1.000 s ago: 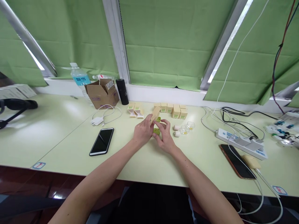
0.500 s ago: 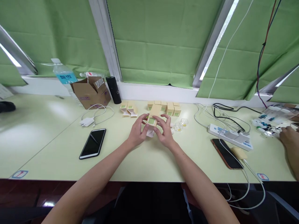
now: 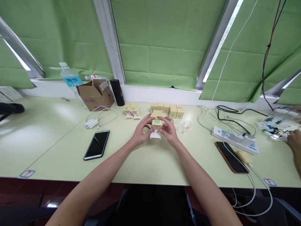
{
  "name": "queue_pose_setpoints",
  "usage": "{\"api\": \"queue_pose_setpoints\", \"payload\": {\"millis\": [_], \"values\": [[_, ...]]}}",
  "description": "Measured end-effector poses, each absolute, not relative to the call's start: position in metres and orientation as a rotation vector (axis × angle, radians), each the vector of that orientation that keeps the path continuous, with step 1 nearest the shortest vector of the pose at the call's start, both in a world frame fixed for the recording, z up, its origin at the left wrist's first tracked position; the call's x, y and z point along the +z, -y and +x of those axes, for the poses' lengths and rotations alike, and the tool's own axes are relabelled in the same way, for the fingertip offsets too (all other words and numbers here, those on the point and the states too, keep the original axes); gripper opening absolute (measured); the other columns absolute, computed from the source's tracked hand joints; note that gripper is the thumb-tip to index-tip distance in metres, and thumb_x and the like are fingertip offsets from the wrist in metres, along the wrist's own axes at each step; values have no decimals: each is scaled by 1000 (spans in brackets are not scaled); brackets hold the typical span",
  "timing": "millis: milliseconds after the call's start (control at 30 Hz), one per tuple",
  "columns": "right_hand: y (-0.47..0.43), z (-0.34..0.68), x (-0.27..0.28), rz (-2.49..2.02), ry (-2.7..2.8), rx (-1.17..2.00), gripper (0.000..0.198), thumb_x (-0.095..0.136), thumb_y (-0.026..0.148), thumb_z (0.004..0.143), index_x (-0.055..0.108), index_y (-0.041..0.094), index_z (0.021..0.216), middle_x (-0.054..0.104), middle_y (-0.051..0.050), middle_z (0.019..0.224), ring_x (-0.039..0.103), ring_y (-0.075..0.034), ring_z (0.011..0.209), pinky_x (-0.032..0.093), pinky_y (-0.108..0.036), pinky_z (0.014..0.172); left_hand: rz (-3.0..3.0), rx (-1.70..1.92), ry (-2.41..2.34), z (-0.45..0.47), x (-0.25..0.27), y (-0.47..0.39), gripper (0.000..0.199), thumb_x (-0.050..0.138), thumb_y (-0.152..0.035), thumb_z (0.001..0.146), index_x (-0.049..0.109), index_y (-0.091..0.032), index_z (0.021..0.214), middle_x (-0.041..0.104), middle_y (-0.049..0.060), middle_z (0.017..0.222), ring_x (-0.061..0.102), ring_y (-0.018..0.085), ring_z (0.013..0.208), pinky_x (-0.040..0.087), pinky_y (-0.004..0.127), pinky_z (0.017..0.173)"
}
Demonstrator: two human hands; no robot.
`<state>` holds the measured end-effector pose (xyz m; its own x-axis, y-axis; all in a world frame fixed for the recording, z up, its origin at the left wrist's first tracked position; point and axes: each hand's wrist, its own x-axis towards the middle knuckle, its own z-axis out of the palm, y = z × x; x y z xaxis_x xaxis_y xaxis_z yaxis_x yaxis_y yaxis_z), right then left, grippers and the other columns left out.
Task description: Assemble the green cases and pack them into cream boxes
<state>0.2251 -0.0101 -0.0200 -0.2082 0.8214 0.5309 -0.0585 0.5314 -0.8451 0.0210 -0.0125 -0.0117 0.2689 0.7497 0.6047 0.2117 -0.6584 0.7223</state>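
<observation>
Between my two hands is a small cream cardboard box (image 3: 156, 126) with a green label, its white-lined flap hanging open toward me. My left hand (image 3: 142, 130) grips the box's left side with thumb and fingers. On the opposite side my right hand (image 3: 169, 130) holds it the same way, fingertips on the upper edge. Two similar boxes with open flaps (image 3: 131, 112) stand to the left behind my hands. Several closed boxes (image 3: 173, 111) form a row at the back. Small clear plastic containers (image 3: 184, 127) with something yellow inside lie right of my right hand.
A phone (image 3: 97, 145) and a white charger (image 3: 91, 123) lie left. Behind them stand a brown carton (image 3: 96, 95), a black tumbler (image 3: 117, 92) and a large bottle (image 3: 70, 78). Rightward are a power strip (image 3: 235, 139), a second phone (image 3: 231, 157), cables and another person's hand (image 3: 295, 139).
The box has tilted in my hands, and its open white flap now shows more fully toward me. The whole view has shifted slightly.
</observation>
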Motion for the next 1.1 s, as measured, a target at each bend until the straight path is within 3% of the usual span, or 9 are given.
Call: {"api": "queue_pose_setpoints", "payload": {"millis": [233,400,667,800,933,1100], "values": [[12,219,-22,-768,1555,890,49,74,50,90,66,34,135,38,-6,129,56,-8,74,64,-40,86,2044,1459,-1003,32,-12,19,40,59,-36,98,61,-25,136,51,17,155,69,19,101,61,35,83],[11,220,-22,-806,1536,875,49,74,50,90,66,33,134,43,-7,130,54,-9,73,65,-38,81,1996,1439,-979,31,-12,19,41,60,-37,97,63,-25,136,48,16,153,68,18,98,61,36,84],[8,222,-17,-749,1436,906,53,78,57,86,67,33,132,44,-8,131,64,-16,90,65,-40,83,1813,1189,-595,22,-13,10,80,73,-47,82,47,-35,157,28,12,170,56,33,131,57,45,98],[9,219,-17,-760,1446,918,59,80,59,83,65,33,134,44,-9,133,64,-16,90,65,-43,87,1816,1224,-667,25,-13,11,91,78,-59,80,43,-33,160,42,15,161,57,32,128,54,42,99],[11,216,-16,-725,1451,936,61,81,59,83,65,34,135,41,-8,135,67,-17,94,65,-45,93,1725,1241,-655,28,-9,16,86,75,-61,85,43,-28,157,62,15,132,63,28,114,55,40,94],[15,218,-15,-664,1514,953,62,75,62,87,63,34,141,38,-9,138,69,-21,101,61,-49,102,1661,1326,-672,31,-9,16,71,71,-63,88,49,-26,145,65,11,112,66,25,102,57,40,87]]}}
